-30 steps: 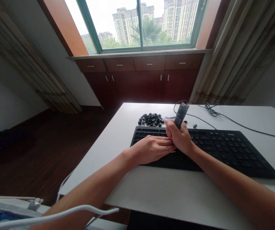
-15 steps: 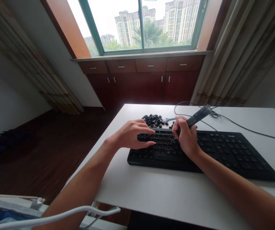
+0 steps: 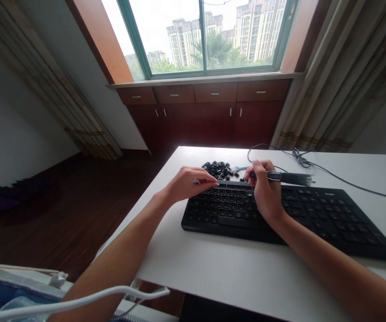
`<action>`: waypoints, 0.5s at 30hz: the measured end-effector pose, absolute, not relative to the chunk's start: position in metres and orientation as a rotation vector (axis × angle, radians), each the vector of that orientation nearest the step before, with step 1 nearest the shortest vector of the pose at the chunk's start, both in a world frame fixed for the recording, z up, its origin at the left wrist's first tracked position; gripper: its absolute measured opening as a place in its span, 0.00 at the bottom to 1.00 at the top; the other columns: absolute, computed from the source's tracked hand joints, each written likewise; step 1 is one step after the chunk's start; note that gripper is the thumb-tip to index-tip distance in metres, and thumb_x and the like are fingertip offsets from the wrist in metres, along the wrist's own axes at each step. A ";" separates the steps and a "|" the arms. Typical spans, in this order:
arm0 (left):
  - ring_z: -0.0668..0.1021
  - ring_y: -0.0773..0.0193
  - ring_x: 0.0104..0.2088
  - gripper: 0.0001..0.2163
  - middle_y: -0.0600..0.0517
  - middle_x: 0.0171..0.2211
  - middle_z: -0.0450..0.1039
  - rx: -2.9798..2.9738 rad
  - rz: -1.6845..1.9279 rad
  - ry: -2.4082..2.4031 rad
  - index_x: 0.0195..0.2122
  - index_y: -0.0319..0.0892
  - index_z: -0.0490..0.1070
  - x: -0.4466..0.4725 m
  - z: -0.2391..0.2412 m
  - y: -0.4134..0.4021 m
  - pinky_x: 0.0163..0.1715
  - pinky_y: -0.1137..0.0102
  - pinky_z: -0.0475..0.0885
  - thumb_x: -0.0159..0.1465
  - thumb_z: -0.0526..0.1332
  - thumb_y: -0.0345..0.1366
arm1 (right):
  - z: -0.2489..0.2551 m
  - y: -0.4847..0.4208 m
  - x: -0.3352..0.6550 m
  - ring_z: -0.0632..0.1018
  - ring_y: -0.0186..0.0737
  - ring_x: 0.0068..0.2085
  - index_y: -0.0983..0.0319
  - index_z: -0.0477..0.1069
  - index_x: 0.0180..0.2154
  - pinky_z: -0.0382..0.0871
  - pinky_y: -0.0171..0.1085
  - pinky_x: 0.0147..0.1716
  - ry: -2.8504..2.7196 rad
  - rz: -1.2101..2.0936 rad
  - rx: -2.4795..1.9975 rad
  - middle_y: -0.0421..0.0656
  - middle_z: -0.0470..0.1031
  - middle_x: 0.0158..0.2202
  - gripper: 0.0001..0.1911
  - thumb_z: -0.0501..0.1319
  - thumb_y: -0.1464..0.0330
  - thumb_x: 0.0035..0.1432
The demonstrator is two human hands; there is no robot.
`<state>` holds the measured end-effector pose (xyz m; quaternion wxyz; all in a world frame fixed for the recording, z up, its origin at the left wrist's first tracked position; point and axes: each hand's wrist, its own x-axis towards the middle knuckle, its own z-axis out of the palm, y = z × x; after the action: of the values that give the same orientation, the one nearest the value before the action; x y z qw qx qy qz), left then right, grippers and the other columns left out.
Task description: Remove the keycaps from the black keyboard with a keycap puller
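Observation:
A black keyboard lies across the white table. My right hand hovers over the keyboard's upper middle, closed around a black pen-shaped tool that points level to the right. My left hand is above the keyboard's top-left corner, its fingers pinched together around something small that I cannot make out. Just beyond its fingertips sits a pile of loose black keycaps.
A small blue tool lies next to the keycap pile. A black cable loops across the table's far right side. Dark wooden cabinets stand under the window. A white cable and a blue bag are at lower left.
My left hand lifted off the keys and moved up-left toward the keycap pile, fingers now pinched. My right hand swung the tool from upright down to level, pointing right.

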<state>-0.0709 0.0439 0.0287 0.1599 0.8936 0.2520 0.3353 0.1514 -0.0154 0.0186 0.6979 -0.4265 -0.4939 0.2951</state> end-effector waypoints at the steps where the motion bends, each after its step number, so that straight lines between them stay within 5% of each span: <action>1: 0.81 0.67 0.30 0.08 0.49 0.33 0.82 2.519 1.028 0.770 0.38 0.42 0.83 -0.070 0.025 0.046 0.33 0.74 0.79 0.64 0.68 0.39 | 0.018 -0.015 0.152 0.67 0.34 0.27 0.59 0.65 0.29 0.63 0.36 0.31 -1.107 0.654 -0.950 0.37 0.70 0.26 0.15 0.57 0.61 0.69; 15: 0.83 0.59 0.47 0.11 0.47 0.49 0.80 2.421 1.149 0.988 0.48 0.43 0.79 -0.069 -0.001 0.063 0.44 0.64 0.83 0.68 0.61 0.36 | 0.011 -0.012 0.156 0.67 0.35 0.28 0.59 0.67 0.29 0.62 0.36 0.30 -1.142 0.713 -0.985 0.39 0.71 0.28 0.15 0.56 0.60 0.69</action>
<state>-0.0693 0.0626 -0.0013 0.1423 0.8389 0.3424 0.3984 0.1559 -0.0117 0.0106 0.6718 -0.4372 -0.5073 0.3166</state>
